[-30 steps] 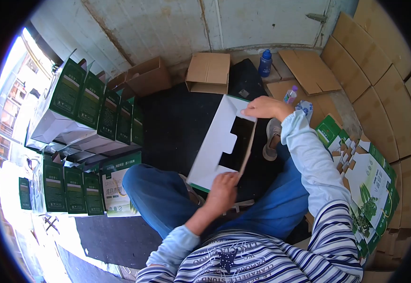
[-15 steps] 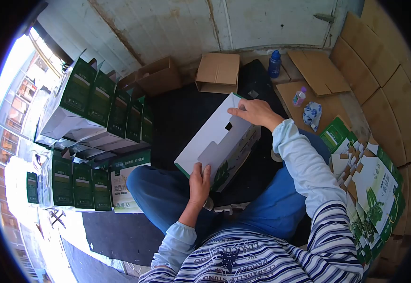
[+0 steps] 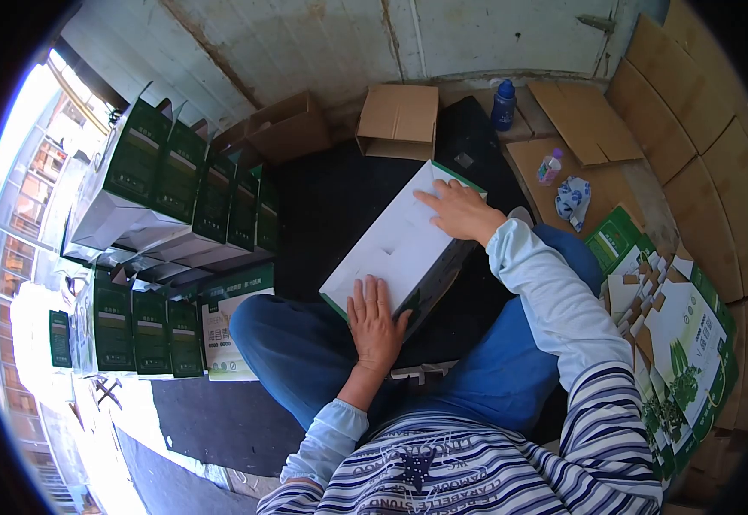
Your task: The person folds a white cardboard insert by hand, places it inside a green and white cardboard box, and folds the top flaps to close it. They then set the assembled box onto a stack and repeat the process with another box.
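Note:
Between my knees, in the head view, a carton (image 3: 391, 236) lies tilted with its white face up and its green printed side toward the right. Flat on the lower end of that white face rests my left hand (image 3: 376, 324), its fingers spread. My right hand (image 3: 457, 209) lies on the upper end with fingers apart, near the green edge. The white face looks closed, with a small notch mark near its middle. The underside of the carton is hidden.
Green cartons (image 3: 181, 172) stand stacked at the left. Flattened green cartons (image 3: 687, 343) lie at the right. An open brown box (image 3: 398, 120), a blue bottle (image 3: 504, 106), a small bottle (image 3: 549, 166) and a crumpled cloth (image 3: 572, 202) are further back. Brown cardboard (image 3: 683, 129) lines the right.
The slot and stepped flap edge on the carton's white face no longer show; the flaps lie closed. My left hand has moved onto the face and spread out. My right hand has shifted slightly.

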The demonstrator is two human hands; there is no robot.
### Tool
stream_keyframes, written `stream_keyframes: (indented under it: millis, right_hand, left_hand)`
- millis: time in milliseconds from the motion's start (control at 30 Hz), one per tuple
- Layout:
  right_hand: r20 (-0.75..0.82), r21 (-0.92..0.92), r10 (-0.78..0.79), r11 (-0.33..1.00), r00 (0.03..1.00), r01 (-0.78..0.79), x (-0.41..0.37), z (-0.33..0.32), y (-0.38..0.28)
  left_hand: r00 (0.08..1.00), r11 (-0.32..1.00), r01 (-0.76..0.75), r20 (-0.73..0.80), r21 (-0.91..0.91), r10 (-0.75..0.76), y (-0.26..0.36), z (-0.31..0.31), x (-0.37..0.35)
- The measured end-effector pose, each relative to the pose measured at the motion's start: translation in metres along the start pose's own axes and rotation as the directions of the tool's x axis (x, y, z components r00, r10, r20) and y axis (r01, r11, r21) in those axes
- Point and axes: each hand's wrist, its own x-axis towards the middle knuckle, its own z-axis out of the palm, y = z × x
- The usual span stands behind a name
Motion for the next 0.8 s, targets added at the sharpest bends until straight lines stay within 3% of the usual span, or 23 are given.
stream_keyframes:
  millis: [200, 300, 500, 700, 800]
  right_hand:
    - [0.031, 0.017, -0.205, 0.979, 0.978, 0.204, -0.034, -0.001, 0.011]
    - [0.181, -0.008, -0.159, 0.987, 0.971, 0.163, -0.03, 0.0, 0.011]
    - [0.318, -0.048, -0.117, 0.989, 0.941, 0.139, -0.025, -0.007, 0.008]
    - [0.252, -0.028, -0.127, 0.99, 0.959, 0.139, -0.033, 0.0, 0.011]
    - [0.128, 0.049, -0.142, 0.989, 0.982, 0.137, -0.041, -0.008, 0.015]
  left_hand:
    - [0.997, 0.998, -0.061, 0.038, 0.007, 0.061, -0.004, 0.009, 0.002]
    - [0.992, 0.995, -0.096, 0.074, -0.037, 0.099, -0.002, 0.013, 0.004]
    - [0.982, 0.984, -0.113, 0.133, -0.136, 0.131, -0.003, 0.011, 0.005]
    - [0.985, 0.983, -0.13, 0.093, -0.127, 0.143, 0.003, 0.011, 0.001]
    - [0.987, 0.974, -0.16, -0.029, -0.163, 0.157, 0.009, -0.003, -0.002]
